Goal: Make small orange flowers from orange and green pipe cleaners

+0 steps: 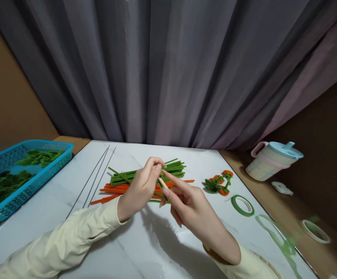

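Observation:
Above the middle of the table, my right hand is closed on a thin pale wooden stick, held between thumb and fingers. My left hand is closed in a pinch at the stick's upper end, with a green pipe cleaner at the fingertips; how far it wraps the stick is partly hidden. Behind and below the hands lie a bundle of green pipe cleaners and a bundle of orange pipe cleaners. To the right sits a small cluster of orange and green pipe-cleaner shapes.
A blue basket with green pipe-cleaner pieces stands left. Dark straight wires lie beside it. On the right are a roll of green tape, a loose green strip, a pale ring and a lidded cup. Grey curtains hang behind.

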Available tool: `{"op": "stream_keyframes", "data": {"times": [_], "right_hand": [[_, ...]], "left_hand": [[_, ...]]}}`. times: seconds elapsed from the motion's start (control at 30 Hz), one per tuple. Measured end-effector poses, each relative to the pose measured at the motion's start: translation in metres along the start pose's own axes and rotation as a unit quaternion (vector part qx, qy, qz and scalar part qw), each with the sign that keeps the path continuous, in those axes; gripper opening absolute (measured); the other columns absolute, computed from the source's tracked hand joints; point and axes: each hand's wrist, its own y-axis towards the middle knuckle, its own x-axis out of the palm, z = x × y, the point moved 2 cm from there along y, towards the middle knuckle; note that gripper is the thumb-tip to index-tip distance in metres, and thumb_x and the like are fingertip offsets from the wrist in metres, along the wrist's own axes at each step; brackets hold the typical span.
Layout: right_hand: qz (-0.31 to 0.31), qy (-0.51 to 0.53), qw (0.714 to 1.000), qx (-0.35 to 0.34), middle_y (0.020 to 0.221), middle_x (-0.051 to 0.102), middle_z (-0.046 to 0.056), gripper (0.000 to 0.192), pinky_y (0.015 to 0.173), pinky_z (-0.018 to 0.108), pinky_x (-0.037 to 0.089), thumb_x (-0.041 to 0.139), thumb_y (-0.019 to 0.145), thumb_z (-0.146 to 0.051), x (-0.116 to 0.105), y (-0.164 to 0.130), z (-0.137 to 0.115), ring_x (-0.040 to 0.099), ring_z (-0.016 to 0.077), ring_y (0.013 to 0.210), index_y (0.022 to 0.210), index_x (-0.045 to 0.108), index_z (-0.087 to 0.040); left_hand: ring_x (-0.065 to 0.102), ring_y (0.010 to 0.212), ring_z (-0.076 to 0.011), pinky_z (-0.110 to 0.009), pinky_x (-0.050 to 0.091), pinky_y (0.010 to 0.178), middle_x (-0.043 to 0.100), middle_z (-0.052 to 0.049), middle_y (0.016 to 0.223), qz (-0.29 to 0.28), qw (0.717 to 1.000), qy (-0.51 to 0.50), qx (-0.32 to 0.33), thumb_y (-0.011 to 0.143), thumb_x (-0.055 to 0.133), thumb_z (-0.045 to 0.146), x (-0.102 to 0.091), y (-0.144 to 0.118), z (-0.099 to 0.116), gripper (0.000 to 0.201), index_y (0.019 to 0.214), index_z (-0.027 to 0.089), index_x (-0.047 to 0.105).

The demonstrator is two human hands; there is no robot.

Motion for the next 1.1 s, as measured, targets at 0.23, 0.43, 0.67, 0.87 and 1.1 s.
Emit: {"op": "stream_keyframes", "data": {"times": [0.23, 0.43, 0.67, 0.87, 1.1], "right_hand": [[0.011, -0.105, 0.991, -0.084, 0.056, 0.046, -0.004, 0.029, 0.040, 0.016, 0.031, 0.038, 0.094, -0.025, 0.0019, -0.0003, 0.0002, 0.032, 0.0029, 0.037, 0.106, 0.061, -0.010], [0.001, -0.059, 0.995, -0.076, 0.061, 0.048, -0.003, 0.031, 0.040, 0.016, 0.030, 0.037, 0.095, -0.027, 0.0032, -0.0004, 0.0020, 0.035, 0.0032, 0.039, 0.113, 0.058, -0.011], [0.007, -0.059, 0.994, -0.090, 0.060, 0.045, -0.003, 0.035, 0.041, 0.016, 0.031, 0.036, 0.095, -0.027, 0.0044, -0.0005, 0.0034, 0.035, 0.0042, 0.041, 0.120, 0.056, -0.010], [0.024, -0.115, 0.986, -0.119, 0.061, 0.047, -0.002, 0.038, 0.044, 0.017, 0.034, 0.036, 0.095, -0.023, 0.0038, -0.0017, 0.0024, 0.038, 0.0053, 0.043, 0.128, 0.051, -0.010], [0.042, -0.126, 0.986, -0.103, 0.056, 0.043, -0.004, 0.041, 0.042, 0.016, 0.032, 0.040, 0.092, -0.024, 0.0032, 0.0007, 0.0020, 0.036, 0.0060, 0.042, 0.129, 0.050, -0.011]], "left_hand": [[0.045, 0.055, -0.0099, -0.021, 0.037, 0.052, 0.049, 0.003, 0.071, 0.002, 1.000, -0.003, 0.020, 0.095, 0.031, 0.036, 0.0012, -0.0001, 0.0027, 0.020, 0.097, 0.021, 0.045], [0.044, 0.055, -0.0096, -0.020, 0.036, 0.050, 0.048, 0.002, 0.073, 0.001, 1.000, -0.022, -0.003, 0.094, 0.032, 0.036, -0.0002, 0.0002, 0.0053, 0.020, 0.096, 0.021, 0.045], [0.041, 0.051, -0.0084, -0.019, 0.035, 0.047, 0.048, 0.003, 0.073, 0.003, 0.999, -0.041, -0.035, 0.092, 0.033, 0.034, 0.0000, 0.0012, 0.0082, 0.018, 0.094, 0.021, 0.045], [0.041, 0.052, -0.0088, -0.019, 0.036, 0.049, 0.047, 0.003, 0.072, -0.004, 0.999, -0.042, -0.031, 0.092, 0.032, 0.034, 0.0003, 0.0007, 0.0088, 0.019, 0.095, 0.021, 0.045], [0.037, 0.050, -0.0086, -0.020, 0.033, 0.047, 0.043, 0.004, 0.069, -0.008, 0.999, -0.031, -0.029, 0.093, 0.031, 0.033, -0.0003, 0.0006, 0.0071, 0.019, 0.094, 0.021, 0.045]]}}
